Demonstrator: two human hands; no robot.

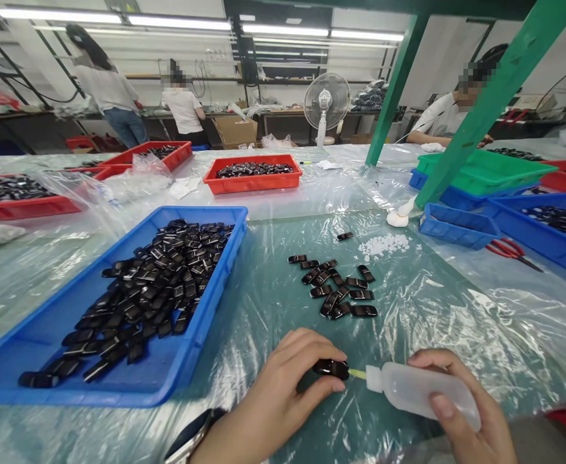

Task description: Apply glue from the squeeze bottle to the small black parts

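Between the thumb and fingers of my left hand [295, 380] is a small glossy black plastic part [331, 368]. My right hand [471, 406] is wrapped round a translucent white squeeze bottle [425, 388], tipped on its side. The bottle's thin yellowish nozzle [358, 373] points left and meets the right end of the black part; whether liquid comes out I cannot see. Beyond my hands, several similar black parts [341, 290] lie loosely grouped on the plastic-covered table [263, 290]. Behind them is a scatter of small white pieces [384, 246].
A blue tray [215, 322] heaped with black parts stands at left. Farther back is a red tray [251, 183] of parts. At right are a green post [486, 109], a small blue bin [457, 225] and red-handled pliers [512, 251]. A fan [326, 100] and several people are beyond.
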